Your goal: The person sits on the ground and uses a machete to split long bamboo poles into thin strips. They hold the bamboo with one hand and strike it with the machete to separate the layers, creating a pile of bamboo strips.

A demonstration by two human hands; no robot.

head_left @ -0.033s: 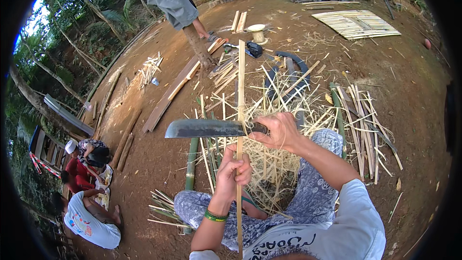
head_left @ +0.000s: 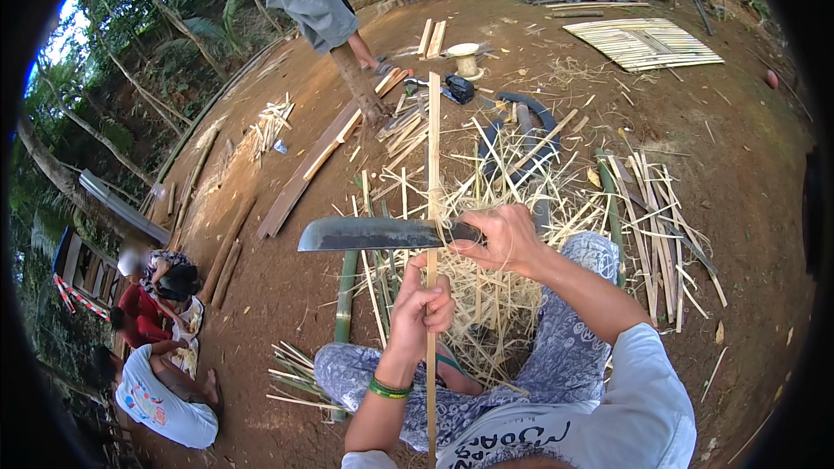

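A long pale bamboo strip (head_left: 434, 143) runs lengthwise in front of me, from my body out over the shavings. My left hand (head_left: 419, 311) is closed around its lower part, with the index finger stretched up along it. Just above, my right hand (head_left: 504, 239) grips a machete (head_left: 369, 234) near the base of its blade. The broad dark blade lies crosswise to the strip, touching it, its tip pointing left. Thin curls cling where they meet. Right-hand fingers and palm hide most of the handle. Beneath lies a heap of bamboo shavings (head_left: 499, 295) between my legs.
Split strips (head_left: 662, 247) lie right of my knee, others (head_left: 300, 373) left. Green bamboo (head_left: 345, 295) lies by my left leg. A dark ring-shaped tube (head_left: 549, 126), a tree trunk (head_left: 356, 87) and a plank (head_left: 304, 175) are ahead. Several people sit at the left; another person stands behind the trunk.
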